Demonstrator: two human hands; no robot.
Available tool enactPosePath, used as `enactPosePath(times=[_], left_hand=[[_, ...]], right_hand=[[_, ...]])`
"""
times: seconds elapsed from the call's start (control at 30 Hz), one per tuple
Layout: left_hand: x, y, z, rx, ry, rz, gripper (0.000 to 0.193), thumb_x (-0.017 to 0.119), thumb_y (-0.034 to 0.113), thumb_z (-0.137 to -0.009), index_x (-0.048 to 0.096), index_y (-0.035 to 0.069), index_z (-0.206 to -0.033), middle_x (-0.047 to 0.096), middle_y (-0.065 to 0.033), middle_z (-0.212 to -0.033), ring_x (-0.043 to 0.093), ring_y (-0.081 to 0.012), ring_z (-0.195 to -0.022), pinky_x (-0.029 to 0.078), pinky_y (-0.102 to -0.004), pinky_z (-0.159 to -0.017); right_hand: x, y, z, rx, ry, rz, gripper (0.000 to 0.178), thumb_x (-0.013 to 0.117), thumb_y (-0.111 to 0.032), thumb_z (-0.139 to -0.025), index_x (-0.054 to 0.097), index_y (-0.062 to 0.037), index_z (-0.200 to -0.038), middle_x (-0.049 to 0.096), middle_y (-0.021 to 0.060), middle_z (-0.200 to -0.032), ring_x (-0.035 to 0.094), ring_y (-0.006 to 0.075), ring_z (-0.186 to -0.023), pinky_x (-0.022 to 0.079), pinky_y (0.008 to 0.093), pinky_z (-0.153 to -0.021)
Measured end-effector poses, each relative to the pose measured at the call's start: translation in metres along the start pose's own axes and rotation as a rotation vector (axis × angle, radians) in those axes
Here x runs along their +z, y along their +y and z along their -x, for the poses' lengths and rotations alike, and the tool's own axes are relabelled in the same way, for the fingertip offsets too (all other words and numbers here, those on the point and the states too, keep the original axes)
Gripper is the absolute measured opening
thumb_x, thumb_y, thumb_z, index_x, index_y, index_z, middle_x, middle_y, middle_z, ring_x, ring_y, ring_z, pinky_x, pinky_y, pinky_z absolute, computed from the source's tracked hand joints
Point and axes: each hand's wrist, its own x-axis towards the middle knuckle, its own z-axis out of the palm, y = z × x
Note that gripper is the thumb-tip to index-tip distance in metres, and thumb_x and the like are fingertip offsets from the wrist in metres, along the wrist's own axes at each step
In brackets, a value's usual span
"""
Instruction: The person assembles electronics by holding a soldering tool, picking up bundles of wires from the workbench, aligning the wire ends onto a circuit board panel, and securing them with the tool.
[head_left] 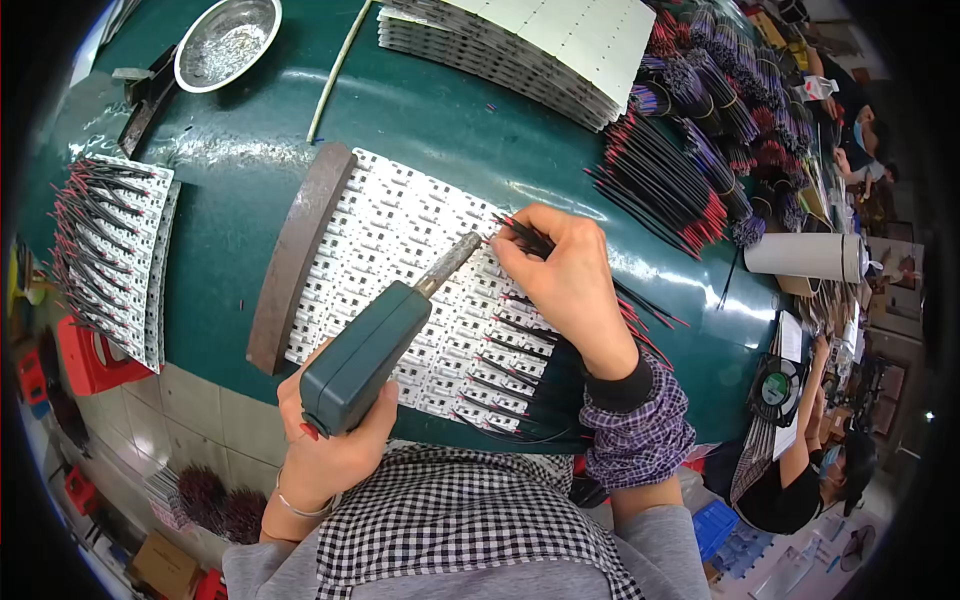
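Observation:
My left hand (335, 460) is wrapped round the handle of a dark green soldering gun (368, 352). Its metal tip reaches the upper right edge of a white circuit board panel (405, 235) covered with rows of small parts. Beside that tip, my right hand (568, 278) pinches a bunch of short black wires (530, 238) with red ends. Further down the panel's right edge, several black wires (515, 375) lie attached in a row. A heavy brown metal bar (303, 262) rests along the panel's left edge.
Stacked panels with wires (115, 250) overhang the table's left side. A metal bowl (228, 45) stands far left, near a thin pale rod (338, 72). Stacked white panels (520, 50) and bundled wires (660, 185) lie at the back. Right: a white bottle (805, 257), small fan (776, 388), co-workers.

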Motion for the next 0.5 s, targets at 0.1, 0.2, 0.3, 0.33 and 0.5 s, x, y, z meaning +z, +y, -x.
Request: enactPosePath(times=[0.1,0.2,0.3,0.33,0.5], left_hand=[[-0.001,-0.01,0.0,0.277,0.048,-0.038,0.023,0.077,0.004,-0.079,0.071,-0.003,-0.1,0.07,-0.0078,-0.087,0.065,-0.0206,-0.067,0.052,-0.0308,-0.064],[-0.003,-0.018,0.004,0.653,0.113,-0.479,0.024,0.077,0.002,-0.078,0.07,-0.005,-0.1,0.069,-0.0085,-0.083,0.065,-0.0192,-0.064,0.05,-0.0286,-0.059],[0.0,-0.014,0.006,0.315,0.153,-0.024,0.026,0.078,0.003,-0.078,0.072,-0.004,-0.102,0.071,-0.0097,-0.086,0.067,-0.0177,-0.068,0.052,-0.029,-0.062],[0.0,-0.009,0.007,0.207,0.149,0.061,0.027,0.078,0.003,-0.079,0.072,-0.004,-0.104,0.073,-0.0101,-0.09,0.068,-0.0166,-0.071,0.053,-0.0284,-0.064],[-0.003,0.001,0.01,0.041,0.141,0.223,0.031,0.078,0.001,-0.08,0.071,-0.004,-0.109,0.075,-0.0111,-0.1,0.07,-0.0141,-0.081,0.056,-0.027,-0.072]], right_hand=[[0.0,-0.001,0.001,-0.009,0.006,0.006,0.014,0.072,-0.009,-0.081,0.071,0.0039,-0.086,0.068,0.0198,-0.072,0.068,0.0342,-0.064,0.052,0.039,-0.064],[-0.002,-0.003,0.003,-0.026,0.02,0.009,0.015,0.072,-0.009,-0.081,0.07,0.0046,-0.086,0.068,0.02,-0.072,0.067,0.0336,-0.062,0.052,0.0394,-0.062],[-0.008,-0.009,0.004,0.044,-0.065,0.081,0.02,0.073,-0.01,-0.085,0.069,0.0081,-0.093,0.07,0.0103,-0.077,0.061,0.0131,-0.067,0.05,0.0283,-0.065],[-0.009,-0.008,0.006,0.018,-0.061,0.043,0.018,0.073,-0.008,-0.085,0.069,0.0075,-0.094,0.069,0.0101,-0.08,0.061,0.0138,-0.07,0.049,0.0285,-0.067],[-0.01,0.006,0.018,-0.264,0.093,-0.108,0.013,0.07,-0.003,-0.088,0.071,0.0037,-0.099,0.064,0.0129,-0.089,0.062,0.023,-0.074,0.049,0.0342,-0.064]])
